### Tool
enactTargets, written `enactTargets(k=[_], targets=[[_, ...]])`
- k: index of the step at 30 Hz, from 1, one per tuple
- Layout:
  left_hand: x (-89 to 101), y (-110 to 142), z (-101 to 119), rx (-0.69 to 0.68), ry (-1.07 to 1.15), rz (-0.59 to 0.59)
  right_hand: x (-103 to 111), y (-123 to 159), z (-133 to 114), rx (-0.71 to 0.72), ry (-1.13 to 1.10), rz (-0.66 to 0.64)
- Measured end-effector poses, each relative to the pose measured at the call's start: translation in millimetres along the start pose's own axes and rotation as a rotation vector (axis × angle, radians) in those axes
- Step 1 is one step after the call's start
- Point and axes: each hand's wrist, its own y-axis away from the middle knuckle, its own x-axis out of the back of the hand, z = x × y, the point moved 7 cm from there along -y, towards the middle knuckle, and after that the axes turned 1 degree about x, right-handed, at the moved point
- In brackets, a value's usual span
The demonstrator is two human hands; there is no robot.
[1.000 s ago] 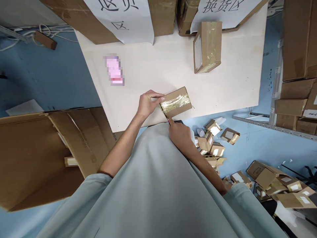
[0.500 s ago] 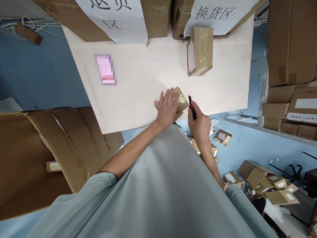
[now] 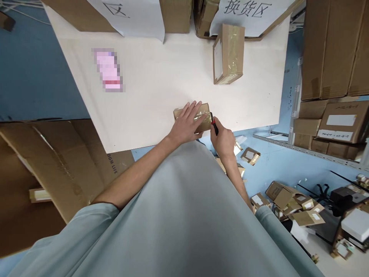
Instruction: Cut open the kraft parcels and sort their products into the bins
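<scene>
A small cardboard box (image 3: 205,124) with clear tape lies near the front edge of the white table. My left hand (image 3: 184,129) holds it from above, fingers laid across its top and thumb at the near side, hiding part of it. In my right hand (image 3: 224,141) is a black and red utility knife (image 3: 215,126), fingers wrapped round its handle. The knife's tip is at the box's right end; whether it cuts in, I cannot tell.
A taller taped box (image 3: 235,55) stands farther back on the white table (image 3: 150,84). A blurred pink item (image 3: 108,71) lies at the left. Large cartons with paper signs (image 3: 248,11) line the back. Several opened boxes (image 3: 300,204) lie at the lower right, beside a shelf rail (image 3: 305,152).
The knife has moved to the box's right end, from just beside it. The small box has turned to lie more level, my left hand still on it. The view has shifted slightly.
</scene>
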Motion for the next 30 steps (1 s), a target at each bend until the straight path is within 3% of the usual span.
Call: enactTargets(k=[30], targets=[[-1.7,-1.0,-1.6,0.035,0.087,0.038,6.3,6.4,-32.6,-0.144,0.163,-0.071]])
